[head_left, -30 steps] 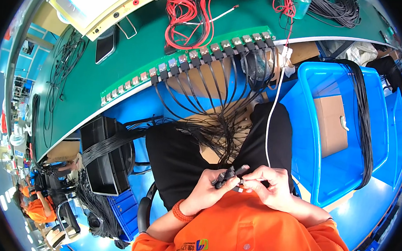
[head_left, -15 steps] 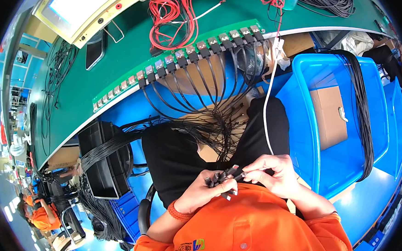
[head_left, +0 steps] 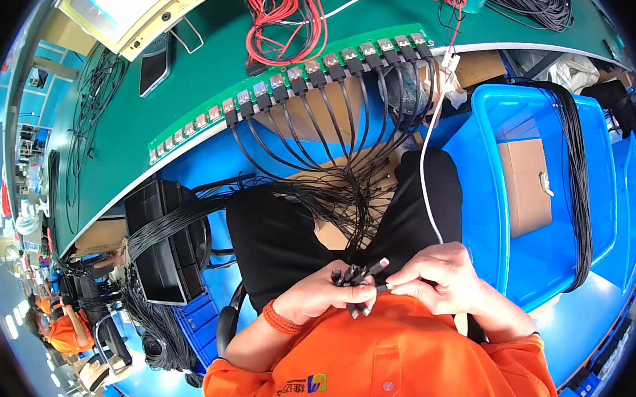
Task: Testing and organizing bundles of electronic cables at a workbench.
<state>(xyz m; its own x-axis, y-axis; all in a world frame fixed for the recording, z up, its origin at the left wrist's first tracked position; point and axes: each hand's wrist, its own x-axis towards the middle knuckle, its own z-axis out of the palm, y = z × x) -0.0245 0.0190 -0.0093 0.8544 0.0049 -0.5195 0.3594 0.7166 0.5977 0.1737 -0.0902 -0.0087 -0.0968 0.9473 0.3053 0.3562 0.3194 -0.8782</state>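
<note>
A bunch of black cable connectors (head_left: 353,275) is gripped in my left hand (head_left: 319,295), close to my body. My right hand (head_left: 437,280) pinches the end of one connector at the right side of that bunch. Beyond my lap, several black cables (head_left: 322,122) are plugged side by side into a long green circuit board (head_left: 214,113) along the bench edge. Their lengths run down into a tangle of black cables (head_left: 358,194) between my legs. A few sockets at the board's left end hold no plug.
The green bench (head_left: 209,68) carries a yellow-framed instrument (head_left: 161,18), a phone-like device (head_left: 155,68) and red and black wires (head_left: 281,21). A blue bin (head_left: 503,210) with a cardboard piece stands right; a black tray (head_left: 157,261) sits left. A white cable (head_left: 425,176) hangs beside my right leg.
My head view has shifted slightly, so the bench sits a little further right. Both hands stay together at the bunch; the connectors in my left hand have turned slightly.
</note>
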